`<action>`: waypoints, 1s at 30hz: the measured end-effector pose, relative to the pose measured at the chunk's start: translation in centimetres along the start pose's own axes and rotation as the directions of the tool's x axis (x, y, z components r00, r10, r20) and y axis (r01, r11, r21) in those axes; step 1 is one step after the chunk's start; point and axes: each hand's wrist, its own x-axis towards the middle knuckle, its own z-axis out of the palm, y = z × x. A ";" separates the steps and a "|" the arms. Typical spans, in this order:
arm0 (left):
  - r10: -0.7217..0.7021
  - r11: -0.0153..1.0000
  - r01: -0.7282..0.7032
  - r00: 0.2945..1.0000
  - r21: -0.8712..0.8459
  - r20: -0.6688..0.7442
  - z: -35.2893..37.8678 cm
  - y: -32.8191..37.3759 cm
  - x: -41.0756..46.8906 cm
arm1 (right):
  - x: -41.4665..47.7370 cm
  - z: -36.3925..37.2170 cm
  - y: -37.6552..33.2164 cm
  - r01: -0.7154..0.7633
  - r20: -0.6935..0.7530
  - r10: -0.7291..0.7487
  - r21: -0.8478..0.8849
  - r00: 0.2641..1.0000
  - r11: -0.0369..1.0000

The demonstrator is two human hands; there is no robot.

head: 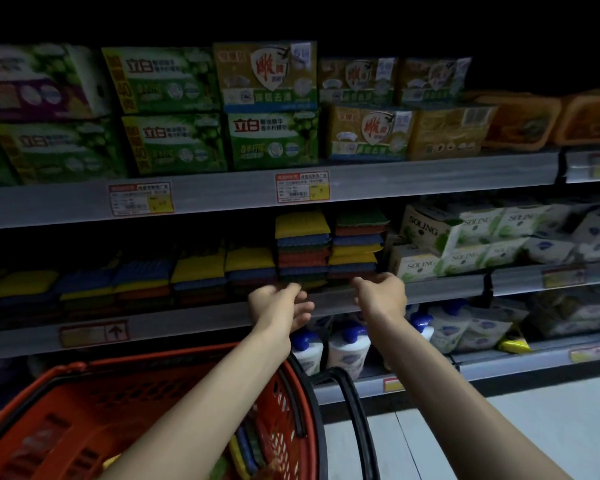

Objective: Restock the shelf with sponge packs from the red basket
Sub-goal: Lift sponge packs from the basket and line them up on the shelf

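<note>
Multicoloured sponge packs (302, 251) stand in stacks along the middle shelf (194, 320), the two tallest stacks at centre. My left hand (279, 308) hovers at the shelf's front edge just below those stacks, fingers loosely curled, holding nothing. A little to the right, my right hand (381, 292) is at the same edge, fingers loosely bent and empty. The red basket (94, 410) sits at the lower left under my left forearm. A sponge pack (245, 448) shows inside it by the right wall.
Boxed soap packs (271, 109) fill the upper shelf. White Soling boxes (465, 237) stand right of the sponges. Pump bottles with blue caps (347, 351) line the lower shelf. The basket's black handles (343, 410) stick up at centre. Pale floor lies at the lower right.
</note>
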 end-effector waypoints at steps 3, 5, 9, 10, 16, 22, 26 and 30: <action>-0.025 1.000 0.025 1.000 0.000 -0.010 0.2 -0.7 0.2 | 0.7 -0.4 0.6 0.010 -0.042 -0.011 -0.009 0.999 1.000; -0.033 0.999 0.033 0.999 -0.004 -0.020 0.4 -1.0 0.5 | 1.5 -0.3 1.2 0.021 -0.039 -0.022 -0.028 0.999 0.999; -0.032 0.999 0.032 0.999 0.003 -0.035 0.7 -1.4 0.6 | 0.8 -0.4 0.8 0.037 -0.047 -0.041 -0.076 0.998 0.996; -0.035 0.999 0.035 0.999 -0.001 -0.036 0.7 -1.4 0.7 | 0.8 -0.4 0.8 0.034 -0.056 -0.038 -0.078 0.998 0.996; -0.035 0.999 0.035 0.999 0.000 -0.037 0.7 -1.4 0.9 | 0.5 -0.9 0.4 0.039 -0.101 -0.049 -0.096 0.994 0.995; -0.025 0.999 0.025 1.000 0.032 -0.001 0.5 -1.3 0.5 | 0.7 -0.7 0.6 0.037 -0.090 -0.042 -0.061 0.995 0.997; -0.019 0.997 0.016 0.999 0.080 0.028 -0.2 -1.5 0.2 | 0.8 -0.7 0.9 0.043 -0.069 -0.044 -0.026 0.997 0.999; 0.084 0.965 -0.108 0.991 0.239 0.108 -1.9 -1.3 -0.7 | 0.6 -0.7 1.5 0.063 0.005 -0.063 -0.004 0.998 0.998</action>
